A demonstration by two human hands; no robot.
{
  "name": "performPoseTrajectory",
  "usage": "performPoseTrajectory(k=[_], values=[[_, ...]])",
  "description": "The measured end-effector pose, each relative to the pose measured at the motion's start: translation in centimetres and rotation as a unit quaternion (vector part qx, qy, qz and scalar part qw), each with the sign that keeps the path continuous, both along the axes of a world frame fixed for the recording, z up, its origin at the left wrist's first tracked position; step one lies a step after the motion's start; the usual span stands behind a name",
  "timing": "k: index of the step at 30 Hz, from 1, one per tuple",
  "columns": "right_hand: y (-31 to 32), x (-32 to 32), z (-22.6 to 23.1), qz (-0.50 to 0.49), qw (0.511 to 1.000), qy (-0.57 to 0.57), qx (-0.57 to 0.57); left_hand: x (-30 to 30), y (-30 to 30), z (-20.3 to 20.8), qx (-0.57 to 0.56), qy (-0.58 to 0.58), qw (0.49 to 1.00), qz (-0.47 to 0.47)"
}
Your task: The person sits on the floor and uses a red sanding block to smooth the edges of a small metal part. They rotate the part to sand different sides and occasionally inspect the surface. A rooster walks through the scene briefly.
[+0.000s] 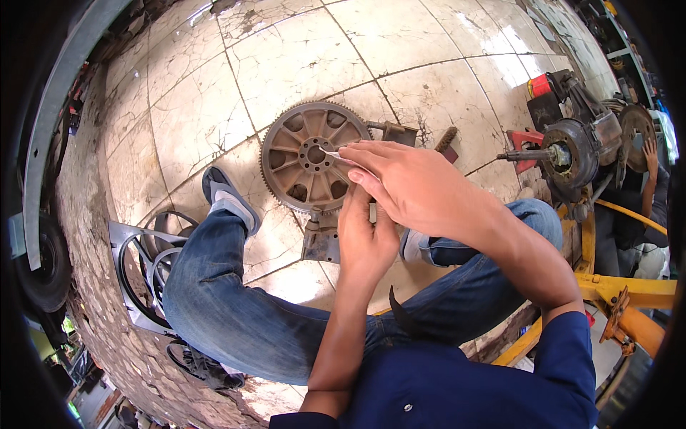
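Observation:
A toothed flywheel (284,156) lies flat in front of me, brown and dusty, with a ring of bolt holes round its centre. My right hand (411,182) is over its right part, fingers stretched together and pointing left. A thin whitish sheet (334,154) sticks out beneath those fingers, pinched against the thumb side; its material is unclear. My left hand (366,232) comes up from below and meets the underside of the right hand. Its fingertips are hidden there, so I cannot see whether they hold anything.
Metal brackets (321,244) sit at the flywheel's rim. A bristly brush-like piece (446,139) lies farther right. At right stands a greasy shafted assembly (568,150), where another person's hand (651,157) touches a disc (634,132). A fan shroud (136,268) lies left; a yellow frame (629,289) stands right.

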State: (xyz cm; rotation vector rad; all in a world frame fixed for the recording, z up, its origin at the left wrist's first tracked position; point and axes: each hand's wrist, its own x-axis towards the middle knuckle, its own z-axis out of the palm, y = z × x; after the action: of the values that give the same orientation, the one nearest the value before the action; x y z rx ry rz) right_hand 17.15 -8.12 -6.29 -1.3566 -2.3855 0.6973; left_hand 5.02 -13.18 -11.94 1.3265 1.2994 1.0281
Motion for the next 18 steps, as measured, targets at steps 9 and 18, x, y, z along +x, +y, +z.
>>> performPoseTrajectory(k=[9,18], values=[[0.3,0.0,-0.5,-0.002,1.0,0.004,-0.029,0.3,-0.1,0.0,-0.016,-0.01,1.0,0.002],[0.5,0.2,0.5,0.005,0.998,-0.015,-0.061,0.0,0.4,-0.7,-0.094,-0.08,0.992,0.012]])
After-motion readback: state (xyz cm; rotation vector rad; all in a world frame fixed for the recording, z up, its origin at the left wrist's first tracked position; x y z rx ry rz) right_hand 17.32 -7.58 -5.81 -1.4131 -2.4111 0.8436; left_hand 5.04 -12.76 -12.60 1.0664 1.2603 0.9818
